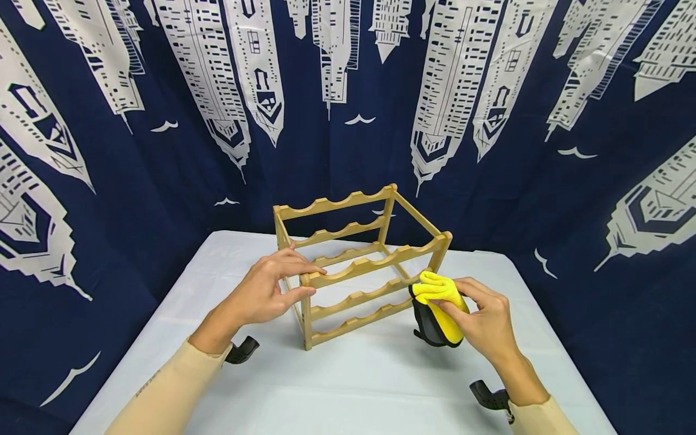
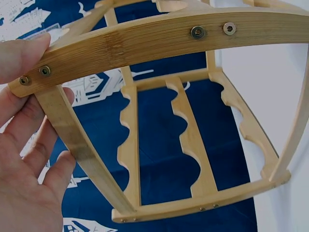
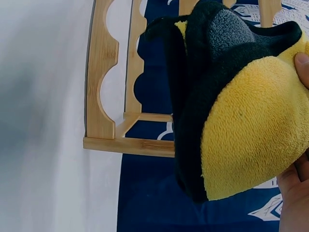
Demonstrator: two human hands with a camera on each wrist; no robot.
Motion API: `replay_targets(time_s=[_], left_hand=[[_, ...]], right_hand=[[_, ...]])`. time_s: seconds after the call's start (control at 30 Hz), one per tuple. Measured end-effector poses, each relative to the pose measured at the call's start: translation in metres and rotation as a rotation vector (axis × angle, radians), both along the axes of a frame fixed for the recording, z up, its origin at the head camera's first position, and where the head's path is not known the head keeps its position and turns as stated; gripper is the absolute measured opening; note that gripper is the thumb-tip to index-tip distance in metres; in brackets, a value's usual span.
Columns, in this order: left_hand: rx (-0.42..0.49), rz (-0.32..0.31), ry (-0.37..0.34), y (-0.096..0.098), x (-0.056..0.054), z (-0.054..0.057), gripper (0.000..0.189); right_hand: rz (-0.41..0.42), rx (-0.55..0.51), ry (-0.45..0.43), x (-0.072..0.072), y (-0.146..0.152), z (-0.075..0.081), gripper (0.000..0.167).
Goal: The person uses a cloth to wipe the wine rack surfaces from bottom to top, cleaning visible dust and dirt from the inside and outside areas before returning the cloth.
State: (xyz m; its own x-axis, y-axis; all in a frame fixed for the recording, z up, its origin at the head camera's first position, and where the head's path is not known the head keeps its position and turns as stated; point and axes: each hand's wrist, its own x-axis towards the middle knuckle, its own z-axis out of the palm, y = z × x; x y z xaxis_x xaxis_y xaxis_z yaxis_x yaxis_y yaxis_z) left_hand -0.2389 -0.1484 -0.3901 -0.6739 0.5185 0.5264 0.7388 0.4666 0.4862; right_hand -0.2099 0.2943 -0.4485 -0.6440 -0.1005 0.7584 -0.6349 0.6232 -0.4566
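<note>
Angled wooden rack with scalloped rails, by its right end a folded, black-edged yellow and grey cloth

Cloth before rack, perhaps touching.

Curtained-off tabletop set-up; wider room hidden.
White table; navy cloth with upside-down white skyline print hangs behind table and along its left and right sides, screening the view.

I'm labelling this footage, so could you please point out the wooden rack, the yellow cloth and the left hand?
Wooden rack point(image 1: 361, 267), head view: its near top rail.
Yellow cloth point(image 3: 244, 125), right wrist view: its yellow face.
Left hand point(image 1: 269, 288), head view: back of the hand.
</note>
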Motion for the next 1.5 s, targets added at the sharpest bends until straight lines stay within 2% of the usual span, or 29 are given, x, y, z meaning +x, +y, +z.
replay_targets(time_s=[0.2, 0.37, 0.57, 0.7, 0.9, 1.0, 1.1, 1.27, 1.37, 1.5], left_hand=[[0.004, -0.024, 0.004, -0.007, -0.005, 0.0, 0.035], [0.008, -0.039, 0.007, -0.013, -0.012, -0.003, 0.034], [0.006, -0.039, -0.034, -0.017, -0.019, -0.001, 0.034], [-0.003, -0.037, -0.04, -0.019, -0.022, 0.0, 0.034], [0.004, -0.041, -0.063, -0.021, -0.023, 0.002, 0.037], [0.03, -0.046, -0.091, -0.023, -0.024, -0.002, 0.041], [0.106, -0.073, -0.131, -0.026, -0.027, -0.006, 0.04], [0.22, -0.114, -0.172, -0.03, -0.029, -0.007, 0.03], [0.248, -0.138, -0.185, -0.033, -0.03, -0.006, 0.028], [0.26, -0.167, -0.212, -0.037, -0.032, -0.006, 0.028]], right_hand=[[0.018, -0.002, -0.018, -0.001, 0.001, -0.002, 0.045], [0.051, 0.004, 0.0, -0.001, -0.001, -0.004, 0.047], [0.095, 0.089, 0.016, -0.003, -0.008, -0.01, 0.049], [0.172, 0.165, 0.03, -0.007, -0.024, -0.017, 0.05], [0.317, 0.24, 0.041, -0.011, -0.066, -0.027, 0.047], [0.35, 0.22, 0.057, -0.011, -0.088, -0.031, 0.046], [0.358, 0.161, 0.09, -0.011, -0.11, -0.033, 0.047], [0.318, 0.019, 0.131, -0.01, -0.152, -0.026, 0.044], [0.286, -0.037, 0.111, -0.012, -0.178, -0.02, 0.04], [0.249, -0.079, 0.042, -0.014, -0.205, -0.018, 0.035]])
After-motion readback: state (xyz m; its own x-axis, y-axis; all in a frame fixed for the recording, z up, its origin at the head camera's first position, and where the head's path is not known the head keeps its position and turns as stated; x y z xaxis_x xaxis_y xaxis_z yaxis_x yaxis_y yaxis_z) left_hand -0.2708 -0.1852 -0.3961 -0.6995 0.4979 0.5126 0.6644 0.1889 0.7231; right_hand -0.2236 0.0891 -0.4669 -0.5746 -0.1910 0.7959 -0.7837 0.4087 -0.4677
